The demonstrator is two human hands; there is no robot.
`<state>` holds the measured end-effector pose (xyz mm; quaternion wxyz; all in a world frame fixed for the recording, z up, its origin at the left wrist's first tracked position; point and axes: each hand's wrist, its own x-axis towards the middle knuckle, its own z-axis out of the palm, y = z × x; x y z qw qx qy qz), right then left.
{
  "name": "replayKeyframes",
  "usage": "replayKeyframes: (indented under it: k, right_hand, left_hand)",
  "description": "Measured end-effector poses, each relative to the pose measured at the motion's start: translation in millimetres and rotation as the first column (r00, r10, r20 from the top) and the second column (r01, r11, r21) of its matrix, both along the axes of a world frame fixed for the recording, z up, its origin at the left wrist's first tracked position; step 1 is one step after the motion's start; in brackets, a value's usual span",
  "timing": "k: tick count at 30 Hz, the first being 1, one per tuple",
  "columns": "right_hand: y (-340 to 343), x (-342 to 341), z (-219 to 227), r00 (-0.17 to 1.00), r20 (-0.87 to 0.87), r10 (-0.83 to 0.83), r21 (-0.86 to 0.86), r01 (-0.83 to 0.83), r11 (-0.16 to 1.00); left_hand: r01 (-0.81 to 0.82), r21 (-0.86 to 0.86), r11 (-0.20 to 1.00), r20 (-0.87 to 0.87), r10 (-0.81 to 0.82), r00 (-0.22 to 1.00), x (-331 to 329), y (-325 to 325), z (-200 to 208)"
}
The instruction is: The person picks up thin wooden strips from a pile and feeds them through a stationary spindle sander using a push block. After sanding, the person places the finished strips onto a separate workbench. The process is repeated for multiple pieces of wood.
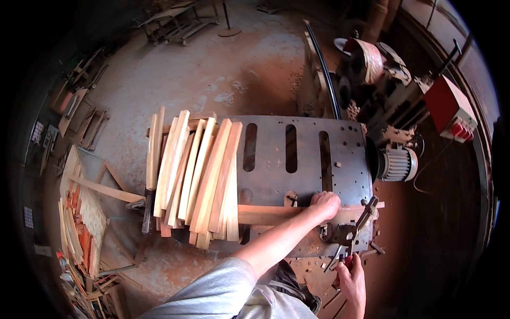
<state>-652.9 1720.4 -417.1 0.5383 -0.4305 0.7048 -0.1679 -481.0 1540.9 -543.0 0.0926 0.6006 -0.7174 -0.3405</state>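
Note:
My left hand (325, 206) is closed, resting at the far edge of a long wooden strip (268, 213) that lies across the dark metal machine table (308, 183). What its curled fingers hold, if anything, is hidden. Nearer my body, below the table's front right corner, my right hand (351, 282) is wrapped round a short red-and-black handle (348, 261). Just above that hand, a metal clamp (364, 220) with a slanted arm is mounted at the table's front edge, over the strip's right end. A pile of pale wooden sticks (194, 175) covers the table's left end.
An electric motor (398, 163) projects from the table's right side, with a red-and-white switch box (451, 109) behind it. Offcuts and boards (79, 234) stand at the left. Small wood scraps litter the floor around the table. A workbench (178, 24) stands at the back.

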Motion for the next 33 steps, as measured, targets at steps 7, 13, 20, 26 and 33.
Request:
replayKeyframes:
  k: [7, 13, 20, 26, 33]
  right_hand:
    - [-4, -8, -2, 0.993, 0.104, -0.047, -0.047, 0.052, 0.998]
    - [-10, 0, 7, 0.997, 0.071, -0.02, -0.003, 0.02, 1.0]
    - [-3, -1, 0, 0.996, 0.068, -0.059, -0.037, 0.062, 0.997]
    - [-4, 2, 9, 0.994, 0.082, -0.072, -0.009, 0.073, 0.997]
    - [-1, -12, -21, 0.999, -0.016, 0.049, -0.075, -0.05, 0.996]
  left_hand:
    - [-0.305, -0.39, 0.869, 0.117, 0.375, 0.92, 167, 49, 78]
    - [-0.62, -0.137, 0.773, 0.571, 0.573, 0.588, 278, 125, 128]
    - [-0.722, 0.361, 0.59, -0.411, 0.796, 0.445, 300, 135, 136]
    - [-0.283, 0.658, 0.697, -0.645, 0.717, 0.265, 279, 101, 131]
    - [-0.251, 0.349, 0.903, -0.246, 0.347, 0.905, 191, 54, 111]
